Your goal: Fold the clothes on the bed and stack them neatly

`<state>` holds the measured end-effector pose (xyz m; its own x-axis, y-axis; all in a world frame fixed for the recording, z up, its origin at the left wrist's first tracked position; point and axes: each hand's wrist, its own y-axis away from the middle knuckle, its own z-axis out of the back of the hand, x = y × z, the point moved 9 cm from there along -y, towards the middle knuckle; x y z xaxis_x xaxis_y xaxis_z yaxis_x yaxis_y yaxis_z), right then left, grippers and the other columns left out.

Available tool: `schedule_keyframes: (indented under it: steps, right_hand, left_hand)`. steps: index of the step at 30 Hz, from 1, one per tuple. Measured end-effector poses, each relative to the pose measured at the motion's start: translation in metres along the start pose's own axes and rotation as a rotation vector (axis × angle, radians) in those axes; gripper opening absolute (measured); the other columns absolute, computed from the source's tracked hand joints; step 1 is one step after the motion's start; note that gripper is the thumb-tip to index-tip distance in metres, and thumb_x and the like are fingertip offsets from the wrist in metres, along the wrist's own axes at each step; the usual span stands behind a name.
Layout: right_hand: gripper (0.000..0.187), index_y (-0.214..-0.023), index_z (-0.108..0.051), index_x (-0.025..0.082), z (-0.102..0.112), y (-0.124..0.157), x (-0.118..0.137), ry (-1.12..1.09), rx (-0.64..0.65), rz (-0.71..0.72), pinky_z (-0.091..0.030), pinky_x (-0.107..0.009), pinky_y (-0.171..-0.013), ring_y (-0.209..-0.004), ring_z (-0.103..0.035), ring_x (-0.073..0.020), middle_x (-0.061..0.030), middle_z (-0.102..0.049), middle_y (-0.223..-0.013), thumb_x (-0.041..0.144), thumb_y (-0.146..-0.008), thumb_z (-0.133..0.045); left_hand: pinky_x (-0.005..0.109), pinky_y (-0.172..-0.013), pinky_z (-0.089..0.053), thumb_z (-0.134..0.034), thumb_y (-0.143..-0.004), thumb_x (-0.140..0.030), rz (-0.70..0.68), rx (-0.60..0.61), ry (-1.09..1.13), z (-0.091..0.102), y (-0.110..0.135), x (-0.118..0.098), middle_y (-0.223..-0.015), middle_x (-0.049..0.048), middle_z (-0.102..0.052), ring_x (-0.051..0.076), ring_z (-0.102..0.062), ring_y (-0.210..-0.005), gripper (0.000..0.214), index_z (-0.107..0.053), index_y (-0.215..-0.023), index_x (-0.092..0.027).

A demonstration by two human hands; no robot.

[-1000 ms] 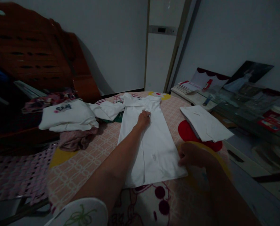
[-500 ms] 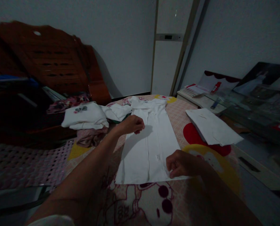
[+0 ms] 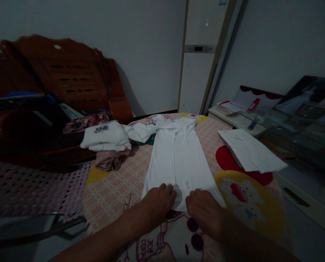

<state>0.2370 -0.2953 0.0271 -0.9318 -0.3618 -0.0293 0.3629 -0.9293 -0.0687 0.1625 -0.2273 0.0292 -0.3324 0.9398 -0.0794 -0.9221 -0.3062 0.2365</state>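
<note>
A white shirt [image 3: 179, 156] lies flat and folded into a long narrow strip on a pink patterned blanket [image 3: 116, 182], collar at the far end. My left hand [image 3: 158, 200] rests on the near hem of the shirt, fingers curled over the edge. My right hand [image 3: 203, 207] sits beside it on the same hem, fingers bent down onto the cloth. Whether the fingers pinch the hem is hidden in the dim light.
A heap of unfolded clothes [image 3: 108, 136] lies left of the shirt. A folded white garment [image 3: 250, 151] lies at the right. A dark wooden bench [image 3: 58, 80] stands at left, a glass-topped table [image 3: 296, 131] with papers at right, a tall white air conditioner [image 3: 198, 65] behind.
My left hand has come back from the shirt's upper part to the near hem. My right hand has shifted left along the hem. The view has risen and shifted.
</note>
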Motion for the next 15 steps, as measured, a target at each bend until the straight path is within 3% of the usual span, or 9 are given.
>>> schedule_keyframes:
  steps: [4,6,9,11,13,15]
  right_hand:
    - [0.016,-0.083,-0.06,0.018,0.001,-0.014,-0.023,-0.052,0.11,-0.06,-0.039,-0.032,-0.066,-0.069,-0.055,-0.0184,-0.0063,-0.064,-0.078,0.004,-0.079,-0.052]
    - [0.02,-0.085,-0.061,0.017,0.019,-0.026,-0.045,-0.06,0.068,-0.076,-0.038,-0.031,-0.067,-0.072,-0.055,-0.0183,-0.0066,-0.064,-0.08,0.003,-0.079,-0.048]
    - [0.023,-0.095,-0.063,0.015,0.059,-0.06,-0.085,0.036,-0.006,-0.128,-0.039,-0.033,-0.076,-0.086,-0.057,-0.021,-0.0104,-0.066,-0.092,0.005,-0.084,-0.046]
    - [0.024,-0.099,-0.063,0.015,0.085,-0.087,-0.119,0.113,0.001,-0.273,-0.039,-0.032,-0.078,-0.09,-0.057,-0.0217,-0.011,-0.066,-0.096,0.005,-0.088,-0.045]
    - [0.027,-0.109,-0.062,0.013,0.115,-0.108,-0.146,0.179,-0.11,-0.426,-0.039,-0.033,-0.083,-0.099,-0.056,-0.0238,-0.0154,-0.063,-0.108,0.007,-0.092,-0.042]
    - [0.029,-0.114,-0.061,0.011,0.131,-0.116,-0.156,0.192,-0.233,-0.488,-0.038,-0.035,-0.089,-0.106,-0.053,-0.0264,-0.0175,-0.061,-0.115,0.009,-0.093,-0.041]
  left_hand:
    - [0.035,-0.073,-0.051,-0.057,-0.088,-0.02,-0.049,-0.003,0.083,0.008,-0.007,0.015,-0.1,0.0107,-0.067,0.025,-0.065,-0.09,0.015,-0.063,-0.102,-0.02]
    - [0.033,-0.073,-0.05,-0.06,-0.086,-0.02,-0.094,-0.006,0.101,0.028,-0.018,0.027,-0.097,0.0087,-0.069,0.024,-0.066,-0.086,0.015,-0.065,-0.1,-0.02]
    - [0.032,-0.076,-0.05,-0.053,-0.084,-0.007,-0.026,-0.087,0.04,0.077,-0.051,0.062,-0.096,0.0088,-0.071,0.023,-0.068,-0.088,0.027,-0.067,-0.103,-0.019]
    - [0.033,-0.081,-0.05,-0.049,-0.086,-0.005,0.083,-0.198,-0.01,0.111,-0.076,0.089,-0.099,0.0117,-0.071,0.025,-0.068,-0.094,0.028,-0.068,-0.103,-0.016]
    - [0.035,-0.088,-0.048,-0.043,-0.089,-0.005,0.2,-0.409,-0.049,0.145,-0.091,0.111,-0.114,0.0154,-0.067,0.026,-0.065,-0.106,0.033,-0.066,-0.112,-0.014]
    - [0.036,-0.095,-0.046,-0.044,-0.09,-0.006,0.234,-0.558,-0.047,0.159,-0.094,0.119,-0.128,0.016,-0.061,0.026,-0.06,-0.116,0.039,-0.06,-0.124,-0.014]
